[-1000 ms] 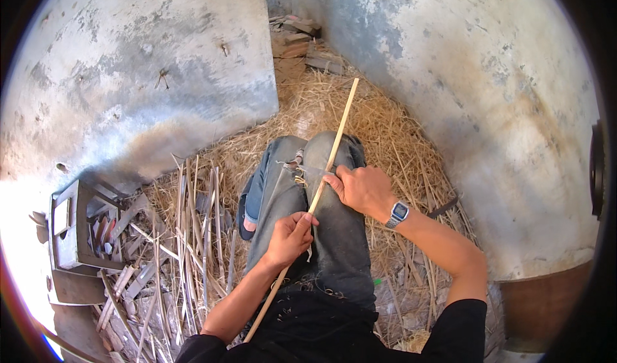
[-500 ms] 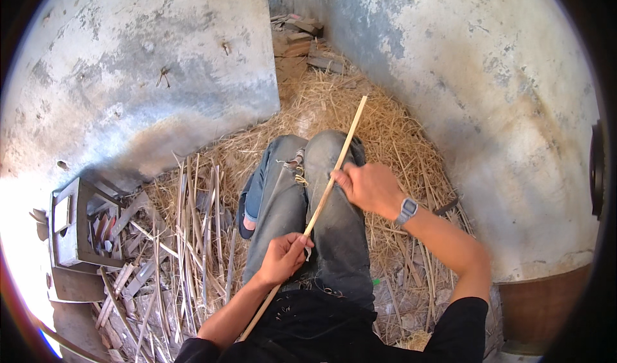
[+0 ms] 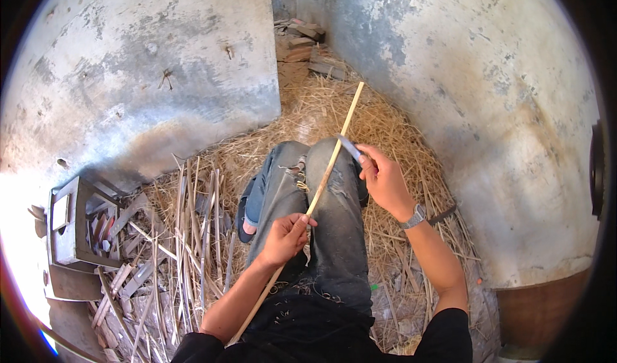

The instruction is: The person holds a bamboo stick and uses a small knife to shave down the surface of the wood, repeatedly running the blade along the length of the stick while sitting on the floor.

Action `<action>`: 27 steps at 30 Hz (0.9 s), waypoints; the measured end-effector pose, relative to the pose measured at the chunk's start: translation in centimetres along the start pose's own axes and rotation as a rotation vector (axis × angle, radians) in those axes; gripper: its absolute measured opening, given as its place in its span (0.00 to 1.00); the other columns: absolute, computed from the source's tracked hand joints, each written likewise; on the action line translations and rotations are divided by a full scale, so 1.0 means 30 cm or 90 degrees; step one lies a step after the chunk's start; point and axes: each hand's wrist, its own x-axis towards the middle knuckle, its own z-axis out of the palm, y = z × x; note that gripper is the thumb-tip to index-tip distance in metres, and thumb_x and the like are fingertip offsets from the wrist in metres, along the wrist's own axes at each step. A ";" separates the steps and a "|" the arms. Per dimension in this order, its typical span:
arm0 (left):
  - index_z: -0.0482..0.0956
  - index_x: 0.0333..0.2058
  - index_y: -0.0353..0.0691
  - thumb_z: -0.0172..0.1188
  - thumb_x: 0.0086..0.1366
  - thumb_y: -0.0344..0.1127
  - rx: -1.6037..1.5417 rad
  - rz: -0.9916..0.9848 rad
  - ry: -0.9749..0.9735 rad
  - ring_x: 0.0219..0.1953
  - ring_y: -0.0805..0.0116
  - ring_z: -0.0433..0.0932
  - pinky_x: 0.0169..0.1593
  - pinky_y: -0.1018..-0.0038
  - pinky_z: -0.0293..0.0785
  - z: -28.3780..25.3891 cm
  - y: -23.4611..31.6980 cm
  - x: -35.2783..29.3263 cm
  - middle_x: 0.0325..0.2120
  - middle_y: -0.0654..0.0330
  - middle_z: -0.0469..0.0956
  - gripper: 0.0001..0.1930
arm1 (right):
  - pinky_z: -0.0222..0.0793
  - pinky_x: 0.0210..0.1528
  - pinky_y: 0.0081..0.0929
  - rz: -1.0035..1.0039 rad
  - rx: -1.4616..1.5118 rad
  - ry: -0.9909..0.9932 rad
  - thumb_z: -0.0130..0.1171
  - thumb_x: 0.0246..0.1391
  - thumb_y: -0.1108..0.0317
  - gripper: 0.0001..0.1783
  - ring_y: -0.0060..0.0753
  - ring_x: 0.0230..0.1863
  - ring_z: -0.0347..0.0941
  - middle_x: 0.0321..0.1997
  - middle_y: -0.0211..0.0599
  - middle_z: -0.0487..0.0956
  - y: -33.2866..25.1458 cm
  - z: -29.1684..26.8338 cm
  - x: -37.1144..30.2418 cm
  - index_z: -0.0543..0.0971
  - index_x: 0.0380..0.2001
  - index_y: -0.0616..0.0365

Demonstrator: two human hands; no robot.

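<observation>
A long, thin, pale strip of wood or bamboo (image 3: pixel 329 170) slants across my lap, its far end beyond my knees and its near end under my left forearm. My left hand (image 3: pixel 286 238) is closed around it near the middle. In my right hand (image 3: pixel 385 180) is a knife (image 3: pixel 349 146) with a grey blade; the fingers wrap its handle, which is mostly hidden. The blade meets or crosses the strip just above my right knee; whether it cuts in cannot be made out. Yellowish shavings (image 3: pixel 302 185) cling to my worn jeans (image 3: pixel 276 189).
Straw-like shavings (image 3: pixel 385 122) cover the floor around my legs. Several long strips (image 3: pixel 193 234) lie at the left, beside a box-like wooden frame (image 3: pixel 80 225) with scraps. Weathered walls (image 3: pixel 501 125) stand close on both sides. Bricks or boards (image 3: pixel 302 38) are piled at the far corner.
My right hand has moved off the strip, slightly up and right, and the knife blade now shows. My left hand keeps its grip, slightly higher; the strip's far end has shifted up.
</observation>
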 end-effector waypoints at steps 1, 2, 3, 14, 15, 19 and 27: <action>0.78 0.44 0.31 0.48 0.84 0.42 -0.001 0.000 0.004 0.14 0.81 0.59 0.19 0.79 0.55 0.004 0.006 -0.005 0.15 0.70 0.62 0.18 | 0.72 0.28 0.32 0.002 0.022 -0.008 0.59 0.72 0.68 0.14 0.32 0.23 0.79 0.26 0.43 0.82 -0.009 0.006 0.002 0.83 0.56 0.59; 0.78 0.44 0.31 0.48 0.84 0.42 -0.001 -0.001 0.007 0.13 0.81 0.59 0.19 0.79 0.55 0.004 0.009 -0.009 0.14 0.70 0.62 0.18 | 0.71 0.28 0.31 -0.024 0.030 -0.004 0.59 0.71 0.68 0.15 0.30 0.22 0.77 0.26 0.42 0.82 -0.001 0.015 0.014 0.83 0.58 0.58; 0.78 0.44 0.30 0.48 0.84 0.42 0.004 0.002 0.006 0.14 0.81 0.59 0.19 0.79 0.55 0.006 0.007 -0.009 0.15 0.71 0.62 0.18 | 0.70 0.27 0.30 -0.050 0.036 0.004 0.60 0.71 0.69 0.17 0.28 0.22 0.76 0.25 0.42 0.82 0.019 0.019 0.032 0.83 0.59 0.57; 0.83 0.44 0.31 0.52 0.83 0.40 0.190 0.027 0.063 0.17 0.83 0.59 0.23 0.79 0.55 -0.118 -0.034 -0.150 0.16 0.73 0.63 0.17 | 0.58 0.20 0.26 -0.115 -0.143 0.152 0.66 0.67 0.66 0.17 0.20 0.16 0.60 0.18 0.41 0.79 0.195 -0.017 0.323 0.86 0.58 0.47; 0.85 0.42 0.32 0.53 0.82 0.40 0.263 0.057 0.091 0.19 0.84 0.61 0.24 0.79 0.57 -0.135 -0.033 -0.170 0.16 0.73 0.66 0.17 | 0.58 0.20 0.27 -0.135 -0.136 0.167 0.66 0.67 0.66 0.17 0.20 0.16 0.60 0.19 0.42 0.79 0.202 -0.013 0.326 0.86 0.58 0.48; 0.87 0.42 0.33 0.56 0.80 0.40 0.328 0.030 0.106 0.21 0.84 0.65 0.25 0.78 0.60 -0.210 -0.017 -0.245 0.16 0.71 0.70 0.16 | 0.58 0.20 0.27 -0.181 -0.113 0.170 0.65 0.67 0.67 0.17 0.20 0.16 0.60 0.19 0.44 0.79 0.207 0.020 0.317 0.86 0.57 0.50; 0.88 0.43 0.34 0.57 0.79 0.37 0.415 0.040 0.083 0.21 0.83 0.65 0.25 0.76 0.60 -0.265 0.018 -0.285 0.16 0.69 0.70 0.14 | 0.59 0.21 0.27 -0.163 -0.060 0.201 0.65 0.67 0.71 0.17 0.20 0.17 0.62 0.19 0.47 0.77 0.160 0.036 0.269 0.86 0.58 0.55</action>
